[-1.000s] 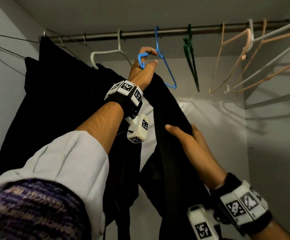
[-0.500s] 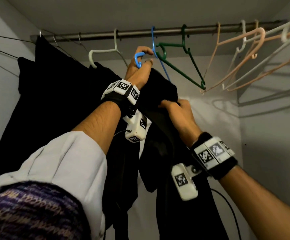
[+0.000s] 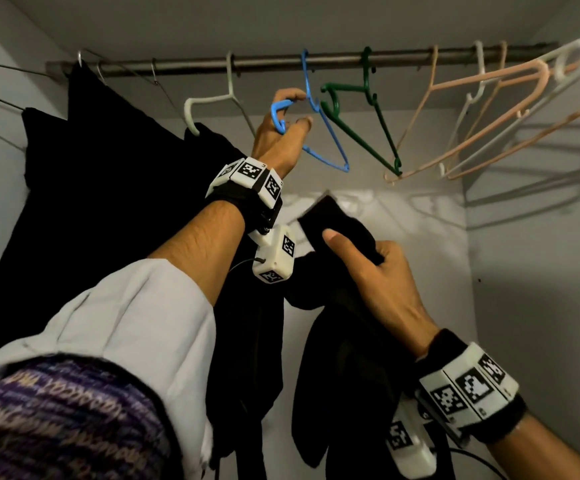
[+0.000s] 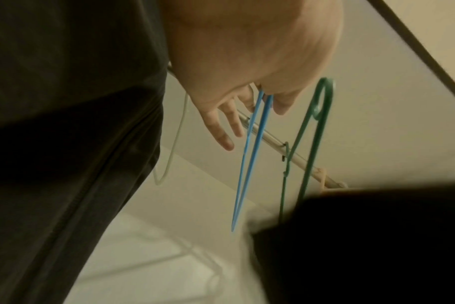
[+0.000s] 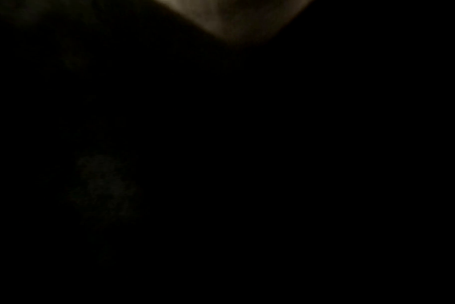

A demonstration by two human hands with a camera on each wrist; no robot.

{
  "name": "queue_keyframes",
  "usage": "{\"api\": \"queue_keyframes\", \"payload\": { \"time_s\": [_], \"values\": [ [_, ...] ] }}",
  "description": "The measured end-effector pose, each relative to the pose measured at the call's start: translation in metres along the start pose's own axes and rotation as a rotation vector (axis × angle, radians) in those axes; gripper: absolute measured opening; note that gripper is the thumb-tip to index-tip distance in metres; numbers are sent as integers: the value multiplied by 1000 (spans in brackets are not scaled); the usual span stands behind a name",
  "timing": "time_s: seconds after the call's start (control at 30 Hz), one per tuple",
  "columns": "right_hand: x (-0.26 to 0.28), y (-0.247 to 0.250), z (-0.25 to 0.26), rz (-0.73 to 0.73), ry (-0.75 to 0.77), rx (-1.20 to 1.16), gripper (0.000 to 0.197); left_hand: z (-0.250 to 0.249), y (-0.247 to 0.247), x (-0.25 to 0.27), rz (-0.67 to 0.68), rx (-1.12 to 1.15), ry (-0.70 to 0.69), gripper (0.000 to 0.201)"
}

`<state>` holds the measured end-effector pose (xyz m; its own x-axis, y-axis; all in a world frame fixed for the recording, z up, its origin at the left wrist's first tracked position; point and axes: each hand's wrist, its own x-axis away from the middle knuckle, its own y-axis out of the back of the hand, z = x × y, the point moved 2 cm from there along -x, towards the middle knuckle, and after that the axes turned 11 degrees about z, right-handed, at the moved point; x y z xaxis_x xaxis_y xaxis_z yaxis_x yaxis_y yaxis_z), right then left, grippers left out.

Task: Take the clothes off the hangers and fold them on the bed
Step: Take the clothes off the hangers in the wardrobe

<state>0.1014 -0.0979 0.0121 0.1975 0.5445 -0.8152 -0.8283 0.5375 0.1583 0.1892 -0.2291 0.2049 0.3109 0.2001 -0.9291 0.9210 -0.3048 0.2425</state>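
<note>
Closet rod [image 3: 316,60]: garment [image 3: 344,341] now off blue hanger [image 3: 319,133]; our right hand [image 3: 375,282] clutches it, left hand [image 3: 278,143] pinches hanger; bed next.

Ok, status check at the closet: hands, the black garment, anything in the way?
Left hand grips blue hanger on the rod. Right hand grips black garment, off the hanger. Green hanger close beside; nothing blocking.
</note>
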Motion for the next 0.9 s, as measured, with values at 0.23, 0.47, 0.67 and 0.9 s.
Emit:
{"api": "queue_keyframes", "payload": {
  "time_s": [0.23, 0.47, 0.67, 0.9],
  "values": [
    [-10, -10, 7, -100, -43, 97, 39, -22, 11, 25, -22, -2, 88, 58],
    [-30, -23, 13, -167, -84, 210, 63, -39, 51, 93, -240, -104, 0, 17],
    [-44, -36, 2, -123, -10, 228, 54, -37, 98, 125, -428, -264, -207, 5],
    [-70, -33, -14, -72, -72, 44, 33, -3, 133, 87, -406, -370, -96, 58]
  ]
}}
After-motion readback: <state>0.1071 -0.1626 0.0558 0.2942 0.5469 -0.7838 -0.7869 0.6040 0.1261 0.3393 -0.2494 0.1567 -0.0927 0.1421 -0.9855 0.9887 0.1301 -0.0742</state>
